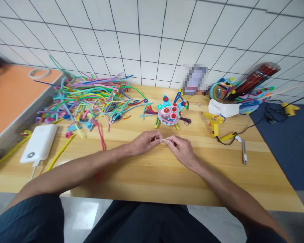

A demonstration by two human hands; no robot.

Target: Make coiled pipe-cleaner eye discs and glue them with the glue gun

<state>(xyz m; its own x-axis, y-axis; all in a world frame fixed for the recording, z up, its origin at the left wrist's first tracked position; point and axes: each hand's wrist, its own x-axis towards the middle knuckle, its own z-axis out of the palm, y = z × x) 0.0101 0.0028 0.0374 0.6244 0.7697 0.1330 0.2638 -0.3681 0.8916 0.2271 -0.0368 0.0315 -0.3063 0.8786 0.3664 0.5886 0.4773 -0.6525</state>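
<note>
Over the middle of the wooden table (142, 182), my left hand (147, 141) and my right hand (181, 150) meet fingertip to fingertip. Both pinch a tiny pale green piece (163, 139), mostly covered by the fingers. Just beyond them stands a pink and light blue craft figure (170, 114) with red round pieces, yellow-green legs and tufts at its sides. A large heap of coloured pipe cleaners (91, 96) lies to the left of the figure, with a red strand (100, 133) hanging toward the front.
A white power bank (39, 143) with a cable lies left. On the right are a yellow glue gun (214, 123), a cutter (244, 152), white paper (223, 108), a dark red bottle (258, 79) and another craft figure (219, 91). A tiled wall bounds the back.
</note>
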